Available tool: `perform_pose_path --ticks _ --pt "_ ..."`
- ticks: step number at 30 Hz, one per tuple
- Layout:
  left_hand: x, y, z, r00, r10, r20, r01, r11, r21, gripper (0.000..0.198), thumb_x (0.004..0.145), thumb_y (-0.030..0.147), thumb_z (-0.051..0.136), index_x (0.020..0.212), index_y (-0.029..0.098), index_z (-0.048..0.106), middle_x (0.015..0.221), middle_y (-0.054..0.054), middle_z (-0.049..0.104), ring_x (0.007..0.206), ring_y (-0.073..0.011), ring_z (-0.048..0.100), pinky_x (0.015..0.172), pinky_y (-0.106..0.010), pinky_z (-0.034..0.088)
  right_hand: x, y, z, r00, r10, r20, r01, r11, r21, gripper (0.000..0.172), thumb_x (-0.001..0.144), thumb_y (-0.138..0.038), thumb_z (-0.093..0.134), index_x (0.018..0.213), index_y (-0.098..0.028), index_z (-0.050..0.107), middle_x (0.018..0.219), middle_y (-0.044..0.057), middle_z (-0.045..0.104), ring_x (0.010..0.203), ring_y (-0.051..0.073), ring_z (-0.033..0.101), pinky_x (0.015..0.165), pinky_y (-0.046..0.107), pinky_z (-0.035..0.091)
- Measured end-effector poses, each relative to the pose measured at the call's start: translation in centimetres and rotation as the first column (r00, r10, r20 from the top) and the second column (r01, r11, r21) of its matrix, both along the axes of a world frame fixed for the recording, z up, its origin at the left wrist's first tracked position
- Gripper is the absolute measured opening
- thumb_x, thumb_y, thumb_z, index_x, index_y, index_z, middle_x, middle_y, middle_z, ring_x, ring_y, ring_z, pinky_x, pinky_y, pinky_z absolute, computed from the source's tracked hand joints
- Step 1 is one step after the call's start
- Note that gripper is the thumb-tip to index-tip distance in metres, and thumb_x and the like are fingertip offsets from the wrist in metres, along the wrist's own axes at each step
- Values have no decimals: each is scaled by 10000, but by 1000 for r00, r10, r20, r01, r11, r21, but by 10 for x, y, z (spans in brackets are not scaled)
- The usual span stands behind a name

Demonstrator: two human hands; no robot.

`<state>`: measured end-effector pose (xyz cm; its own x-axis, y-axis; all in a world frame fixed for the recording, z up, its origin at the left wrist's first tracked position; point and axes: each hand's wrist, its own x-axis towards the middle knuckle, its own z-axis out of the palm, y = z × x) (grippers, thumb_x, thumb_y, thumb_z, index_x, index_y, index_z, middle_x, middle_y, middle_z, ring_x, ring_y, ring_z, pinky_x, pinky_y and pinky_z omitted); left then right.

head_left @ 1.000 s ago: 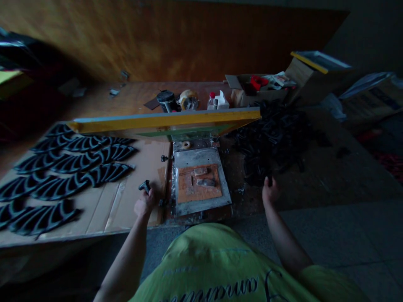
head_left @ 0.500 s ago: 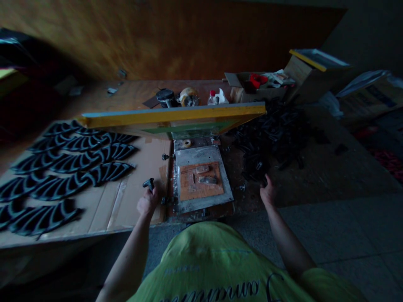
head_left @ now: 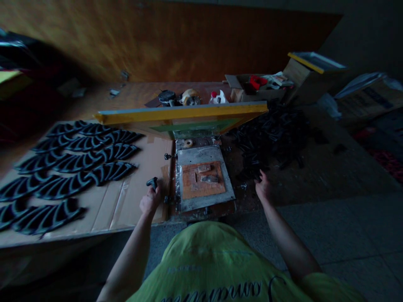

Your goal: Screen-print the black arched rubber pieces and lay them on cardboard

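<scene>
On the shirt (head_left: 220, 268), mirrored cursive lettering, unreadable, between both arms.

Rows of black curved pieces (head_left: 66, 167) lay on cardboard (head_left: 132, 197) at the left. A yellow-edged frame (head_left: 182, 114) stood tilted up over a metal plate (head_left: 203, 178). Behind it sat a tape roll (head_left: 189, 97), a bottle (head_left: 214, 97) and open boxes (head_left: 302, 77).
</scene>
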<state>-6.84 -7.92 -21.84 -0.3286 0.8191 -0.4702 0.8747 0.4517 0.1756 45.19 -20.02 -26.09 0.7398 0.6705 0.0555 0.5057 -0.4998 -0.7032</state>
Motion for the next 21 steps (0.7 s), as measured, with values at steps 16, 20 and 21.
perform_pose_path --ticks 16,20,21 --pt "-5 -16 25 978 -159 -132 159 987 -9 857 880 775 175 1182 154 683 1141 -271 707 1095 -419 671 897 -520 489 -83 62 84 728 635 261 -676 727 117 379 960 -225 501 1293 -249 680 1128 87 675 1019 207 658 919 339 535" --pt "-8 -21 30 971 -169 -168 173 985 12 820 916 724 186 1127 119 696 1103 -285 708 1071 -411 676 891 -517 479 -149 86 84 512 815 271 -854 516 63 395 979 -153 456 1258 -285 702 1096 52 669 1001 169 644 889 287 523" --pt "-8 -22 32 968 -168 -186 176 984 27 799 929 702 199 1111 105 698 1091 -288 709 1065 -409 677 889 -513 479 -161 90 82 474 833 284 -874 485 33 383 976 -148 468 1230 -288 719 1087 50 672 989 169 640 878 288 521"
